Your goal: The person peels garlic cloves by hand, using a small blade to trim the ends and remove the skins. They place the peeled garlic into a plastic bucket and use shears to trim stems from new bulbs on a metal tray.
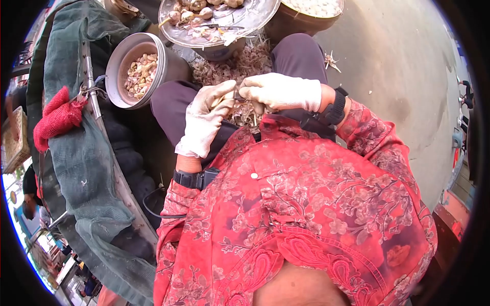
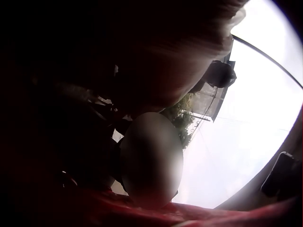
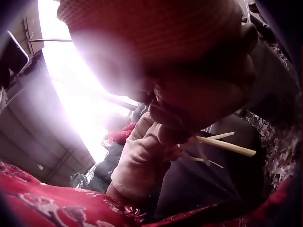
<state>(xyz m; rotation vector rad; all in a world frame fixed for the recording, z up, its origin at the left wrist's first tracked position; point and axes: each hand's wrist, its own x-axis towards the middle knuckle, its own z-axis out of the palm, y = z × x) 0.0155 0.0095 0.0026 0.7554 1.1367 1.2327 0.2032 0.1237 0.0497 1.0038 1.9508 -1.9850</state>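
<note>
Both hands wear whitish gloves and meet over the lap in the head view. The left hand [image 1: 201, 120] grips garlic, its pale stalks [image 3: 227, 145] poking out below the fingers in the right wrist view. Against it, the right hand [image 1: 283, 92] has its fingers curled round a small thin dark object [image 1: 238, 95], mostly hidden; I cannot tell its kind. The left wrist view is mostly dark, with the left hand's glove [image 2: 189, 61] blurred across its top.
A plate [image 1: 255, 25] with garlic bulbs [image 1: 196, 6] and peelings stands ahead. At left is a bucket [image 1: 171, 66] of garlic cloves [image 1: 143, 74]; a tub [image 1: 311, 18] of white cloves is ahead right. Dry skins [image 1: 219, 74] litter the floor. Green netting [image 1: 81, 168] runs along the left.
</note>
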